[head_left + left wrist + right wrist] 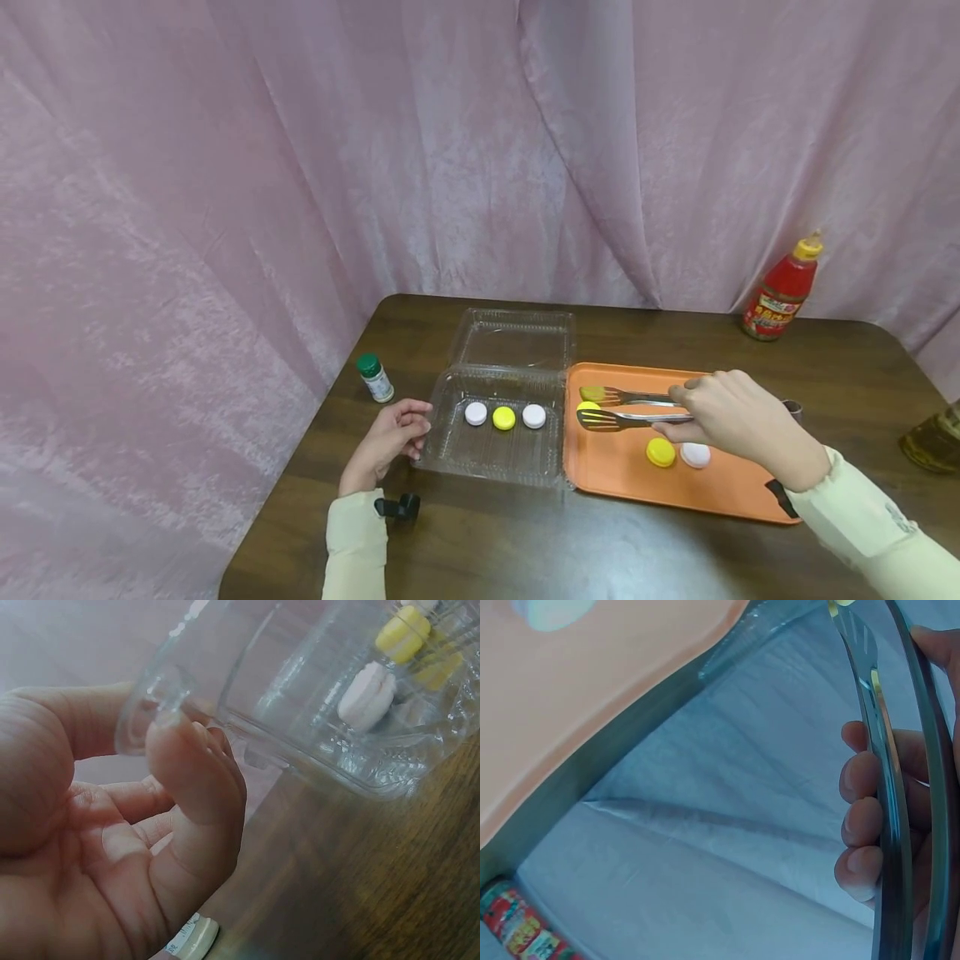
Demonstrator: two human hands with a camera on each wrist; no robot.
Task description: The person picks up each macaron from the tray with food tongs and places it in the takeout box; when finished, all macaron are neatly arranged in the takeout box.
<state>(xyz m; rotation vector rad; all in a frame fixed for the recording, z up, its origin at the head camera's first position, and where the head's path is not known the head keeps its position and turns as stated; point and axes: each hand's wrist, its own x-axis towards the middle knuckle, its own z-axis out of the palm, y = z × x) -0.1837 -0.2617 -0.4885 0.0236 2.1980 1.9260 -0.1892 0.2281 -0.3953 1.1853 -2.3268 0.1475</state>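
Note:
My left hand (393, 437) pinches the left rim of an open, hinged clear plastic box (480, 467), thumb and fingertips on its edge in the left wrist view. Inside the box sit a white macaron (476, 413), a yellow macaron (503, 418) and another white macaron (534, 416) in a row. Over the orange tray (600, 475), my right hand (738, 417) grips metal tongs (892, 840) with slotted ends. Between those ends is a yellow macaron (588, 408), partly hidden. Nearer me on the tray lie a second yellow macaron (661, 452) and a white macaron (695, 455).
A small green-capped shaker bottle (377, 379) stands left of the box. At the back right is a red sauce bottle (780, 296) with a yellow cap. A glass jar (933, 440) stands at the right edge. Pink curtains (480, 150) hang behind the brown table (480, 533).

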